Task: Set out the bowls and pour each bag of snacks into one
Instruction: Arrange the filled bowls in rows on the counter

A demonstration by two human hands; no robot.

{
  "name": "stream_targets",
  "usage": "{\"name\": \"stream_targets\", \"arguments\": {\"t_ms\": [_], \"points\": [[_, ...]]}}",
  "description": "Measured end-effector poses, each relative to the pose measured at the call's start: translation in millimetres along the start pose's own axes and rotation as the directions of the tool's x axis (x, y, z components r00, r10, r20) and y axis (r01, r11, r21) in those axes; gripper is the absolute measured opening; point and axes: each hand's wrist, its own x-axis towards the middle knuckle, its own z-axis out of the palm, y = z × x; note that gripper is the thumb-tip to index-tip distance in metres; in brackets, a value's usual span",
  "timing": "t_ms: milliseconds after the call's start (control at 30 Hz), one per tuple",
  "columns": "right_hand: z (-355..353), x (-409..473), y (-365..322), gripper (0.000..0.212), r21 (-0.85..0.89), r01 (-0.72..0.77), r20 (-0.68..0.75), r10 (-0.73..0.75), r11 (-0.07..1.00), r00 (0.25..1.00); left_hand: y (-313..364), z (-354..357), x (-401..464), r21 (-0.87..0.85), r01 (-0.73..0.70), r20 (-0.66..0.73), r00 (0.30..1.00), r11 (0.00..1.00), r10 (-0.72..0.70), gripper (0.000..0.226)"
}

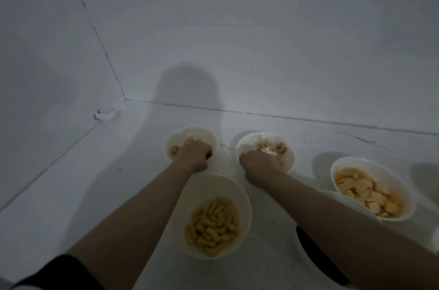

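Observation:
Several white bowls stand on a white surface in dim light. My left hand (193,154) grips the near rim of the far left bowl (206,134), which holds pale snack pieces. My right hand (259,162) grips the near rim of the far middle bowl (247,141); it holds pale pieces and something shiny that I cannot make out. Between my forearms sits a near bowl (245,197) of yellow stick snacks (212,224). A bowl at the right (403,186) holds pale orange chips (367,194). No snack bag shows clearly.
Another white bowl (344,195) with dark contents (316,258) lies partly under my right forearm. A white wall corner closes the back and left. A white object's edge (436,239) shows at the far right. Crumbs dot the surface.

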Motion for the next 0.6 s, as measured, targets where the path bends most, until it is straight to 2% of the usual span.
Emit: {"name": "stream_targets", "arguments": {"t_ms": [67, 200, 400, 600], "points": [[-0.3, 10.9, 8.2, 0.033, -0.029, -0.042, -0.037, 0.041, 0.999, 0.998, 3.7, 3.8, 11.6, 0.011, -0.011, -0.092, 0.996, 1.000, 0.012, 0.030], [1.3, 29.7, 30.4, 0.038, -0.052, -0.165, -0.081, 0.161, 0.985, 0.984, 15.4, 5.2, 39.2, -0.126, -0.058, -0.170, 0.985, 0.990, 0.036, 0.048], [18.8, 53.0, 80.3, 0.042, 0.095, -0.329, -0.106, 0.338, 0.940, 0.935, 48.0, 7.2, 87.4, -0.178, -0.162, -0.196, 0.972, 0.971, 0.127, 0.050], [26.5, 56.0, 104.0, 0.045, 0.196, -0.346, -0.101, 0.370, 0.917, 0.923, 74.5, 11.6, 107.9, -0.189, -0.192, -0.235, 0.961, 0.963, 0.146, 0.046]]}}
